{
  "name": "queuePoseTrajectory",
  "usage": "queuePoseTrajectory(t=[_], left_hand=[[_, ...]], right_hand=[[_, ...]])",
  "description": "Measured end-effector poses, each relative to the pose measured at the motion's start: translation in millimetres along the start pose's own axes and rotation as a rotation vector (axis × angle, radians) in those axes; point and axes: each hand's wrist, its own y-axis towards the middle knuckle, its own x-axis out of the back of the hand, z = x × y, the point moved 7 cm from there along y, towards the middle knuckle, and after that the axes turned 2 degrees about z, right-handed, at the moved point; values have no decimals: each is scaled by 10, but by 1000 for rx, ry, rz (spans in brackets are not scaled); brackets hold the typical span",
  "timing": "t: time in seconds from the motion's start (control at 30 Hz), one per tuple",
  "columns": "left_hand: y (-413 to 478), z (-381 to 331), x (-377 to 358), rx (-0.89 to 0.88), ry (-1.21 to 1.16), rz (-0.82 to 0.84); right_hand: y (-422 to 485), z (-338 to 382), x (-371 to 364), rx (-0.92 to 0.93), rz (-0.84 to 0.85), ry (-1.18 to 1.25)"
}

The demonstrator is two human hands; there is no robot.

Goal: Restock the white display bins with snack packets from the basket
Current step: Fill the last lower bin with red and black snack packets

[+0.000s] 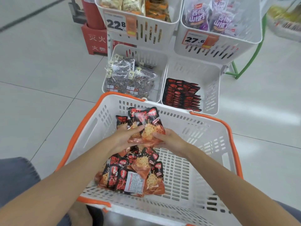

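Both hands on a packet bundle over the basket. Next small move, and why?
Probably lift the bundle of red-black snack packets forward into the lower right white bin. The left hand and right hand grip it above the basket, and that bin holds a row of matching packets on its left with bare space to the right.

Top edge cuts the top bins [140, 30], contents partly out of frame. Bottom edge cuts the basket [203, 128] at its near rim. Lower part of the held packets [146, 124] is covered by left grip [123, 139] and right grip [169, 141]; count in that stack, can't tell. The left forearm [78, 168] hides the left edge of the pile [130, 176]. Small print on price tags [116, 23] unreadable. Top-right corner blurred; yellow goods [280, 13] there unidentifiable.
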Motion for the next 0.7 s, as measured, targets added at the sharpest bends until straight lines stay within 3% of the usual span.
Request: queuePoseTrajectory(t=[0.13, 0.2, 0.27, 0.33, 0.4, 0.5, 0.57, 0.7], left_hand=[[-13, 107, -59, 62, 4, 111], [-24, 110, -13, 44, 5, 75], [5, 99, 147, 33, -9, 29], [20, 127, 322, 52, -21, -3], [39, 212, 449, 82, -27, -34], [12, 277, 519, 87, -13, -83], [13, 282, 517, 97, 9, -89], [-29, 187, 461, 81, 30, -123]], right_hand=[[11, -64, -159, -52, 41, -47], [14, -138, -170, -79, 42, -93], [77, -344, -56, -100, -33, -334], [134, -741, 86, -241, -94, -653], [136, -1186, 220, -393, -189, -814], [158, -1317, 364, -306, -325, -953], [167, -1263, 412, -225, -299, -970], [247, -1309, 199, -262, -97, -910]])
